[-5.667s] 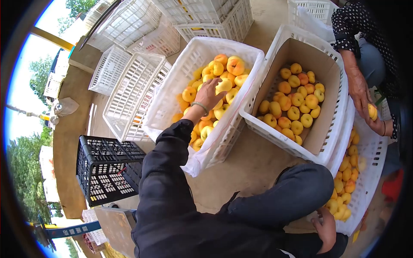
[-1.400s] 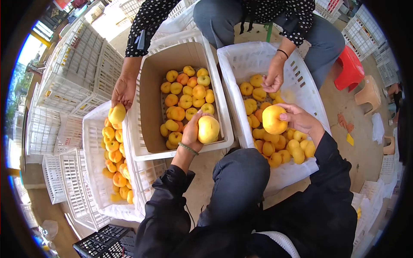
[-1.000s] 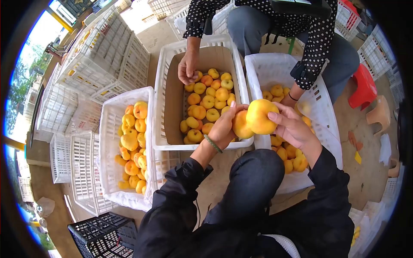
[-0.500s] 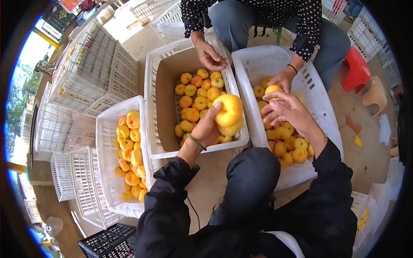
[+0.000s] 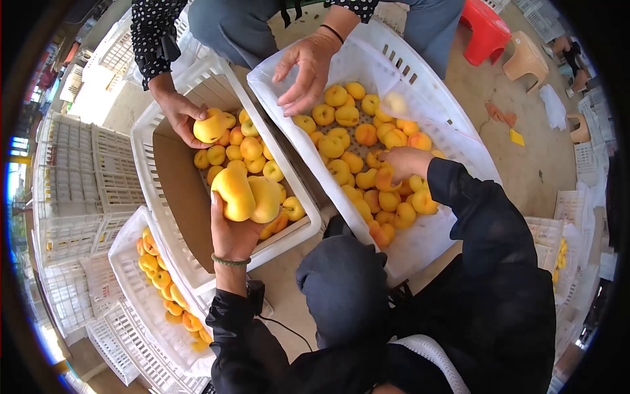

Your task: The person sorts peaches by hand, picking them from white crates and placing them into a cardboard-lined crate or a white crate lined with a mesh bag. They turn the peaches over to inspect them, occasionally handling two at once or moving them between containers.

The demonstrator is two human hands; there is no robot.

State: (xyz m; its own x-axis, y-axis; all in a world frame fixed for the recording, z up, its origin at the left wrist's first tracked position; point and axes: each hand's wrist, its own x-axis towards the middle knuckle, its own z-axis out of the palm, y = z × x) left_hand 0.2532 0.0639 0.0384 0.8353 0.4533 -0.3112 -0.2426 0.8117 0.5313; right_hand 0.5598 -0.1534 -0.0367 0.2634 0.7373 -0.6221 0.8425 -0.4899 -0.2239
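Note:
My left hand (image 5: 231,238) is closed on two large, flattish yellow peaches (image 5: 233,193), held side by side above the front of the cardboard-lined crate (image 5: 303,231). A green braided band circles that wrist. Down in the white-lined crate (image 5: 479,157) on the right, my right hand (image 5: 408,164) has its fingers curled round a peach (image 5: 383,176) among many others; its fingertips are partly hidden. Across from me, a co-worker's hand (image 5: 176,115) grips a peach (image 5: 210,127) over the cardboard-lined crate. Their other hand (image 5: 307,71) hangs open above the white-lined crate's edge.
A third crate (image 5: 123,244) of orange-yellow peaches stands at the lower left. Stacked white crates (image 5: 69,177) rise behind it. A red stool (image 5: 485,31) and a beige stool (image 5: 527,58) stand at the upper right. My knee (image 5: 342,282) is between the crates.
My view has swung right. My right hand has reached down into the peaches in the right crate. The co-worker's one hand now holds a peach over the cardboard-lined crate; the other is empty.

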